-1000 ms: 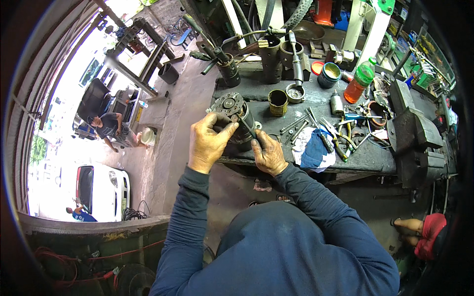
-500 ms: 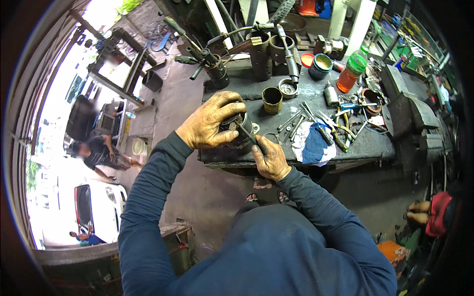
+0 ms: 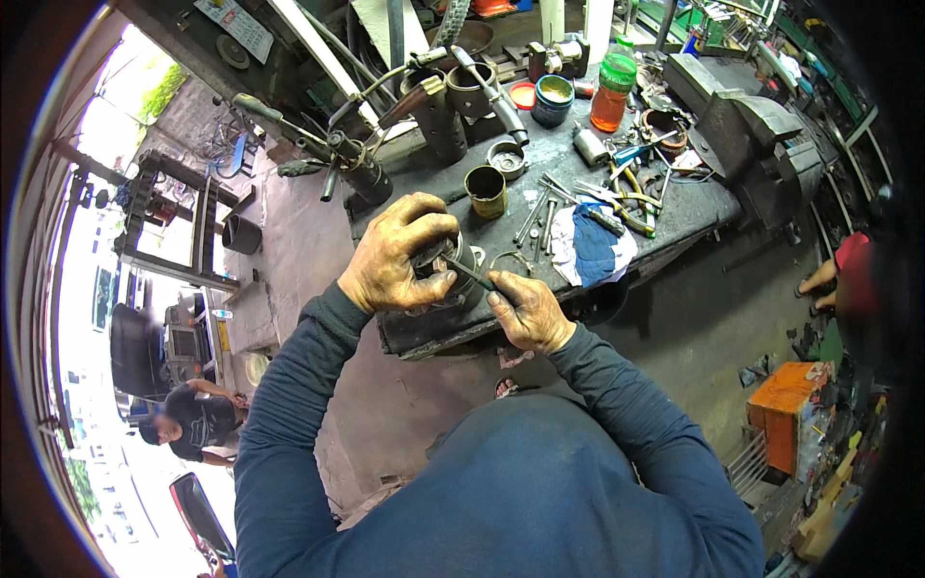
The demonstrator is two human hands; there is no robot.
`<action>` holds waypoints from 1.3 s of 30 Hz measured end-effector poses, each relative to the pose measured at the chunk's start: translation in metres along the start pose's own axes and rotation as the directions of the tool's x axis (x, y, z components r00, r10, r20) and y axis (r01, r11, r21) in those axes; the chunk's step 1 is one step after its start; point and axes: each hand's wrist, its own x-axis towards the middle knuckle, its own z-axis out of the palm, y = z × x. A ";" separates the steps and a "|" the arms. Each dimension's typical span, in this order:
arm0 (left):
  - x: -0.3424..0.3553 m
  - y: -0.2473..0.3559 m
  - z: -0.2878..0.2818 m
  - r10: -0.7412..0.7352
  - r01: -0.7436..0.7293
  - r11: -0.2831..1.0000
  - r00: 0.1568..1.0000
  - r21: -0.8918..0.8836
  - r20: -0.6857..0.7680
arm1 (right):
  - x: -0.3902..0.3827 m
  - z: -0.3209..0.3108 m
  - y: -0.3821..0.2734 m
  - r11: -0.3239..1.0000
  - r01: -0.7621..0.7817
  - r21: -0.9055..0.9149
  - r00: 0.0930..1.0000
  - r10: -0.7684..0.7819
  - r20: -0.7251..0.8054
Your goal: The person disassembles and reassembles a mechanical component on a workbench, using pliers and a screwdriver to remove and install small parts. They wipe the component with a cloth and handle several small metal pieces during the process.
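Since a second ago, our left hand (image 3: pixel 398 255) has shifted from pinching beside the top disc to curling over the metal cylinder (image 3: pixel 468 254), which stands, apparently upright, at the near-left corner of the worktop (image 3: pixel 547 159). Our left grip clasps its top between fingers and thumb, probably to steady it against the dark bar (image 3: pixel 471 274) that our right hand (image 3: pixel 530 313) pinches; the bar's far end seems to meet the cylinder's upper part. Keeping the cylinder by the near edge likely spares our forearms reaching across other things. Just behind stands a yellowish can (image 3: pixel 487 196); rightward, bolts (image 3: pixel 550 222) and a blue-and-white cloth (image 3: pixel 594 255) limit sideways room. Freer space seems to lie leftward, over the floor (image 3: pixel 301 197).
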 end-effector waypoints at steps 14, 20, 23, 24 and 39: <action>0.003 0.010 -0.005 -0.033 0.031 0.996 0.999 0.078 0.032 | 0.005 -0.015 -0.021 0.997 -0.011 -0.082 0.996 0.018 0.083; 0.001 0.011 -0.007 -0.042 0.036 0.994 0.998 0.107 0.055 | 0.007 -0.037 -0.028 0.991 -0.071 -0.110 0.980 0.090 0.178; 0.000 0.010 -0.005 -0.062 0.057 0.994 0.997 0.090 0.053 | 0.011 -0.049 -0.032 0.985 -0.124 -0.116 0.956 0.150 0.254; 0.002 0.010 -0.006 -0.071 0.066 0.994 0.996 0.090 0.060 | 0.009 -0.048 -0.028 0.990 -0.089 -0.106 0.966 0.112 0.232; 0.001 0.022 -0.009 -0.170 0.159 0.978 0.982 0.132 0.076 | 0.011 -0.025 -0.003 0.999 0.034 -0.027 0.985 -0.029 0.169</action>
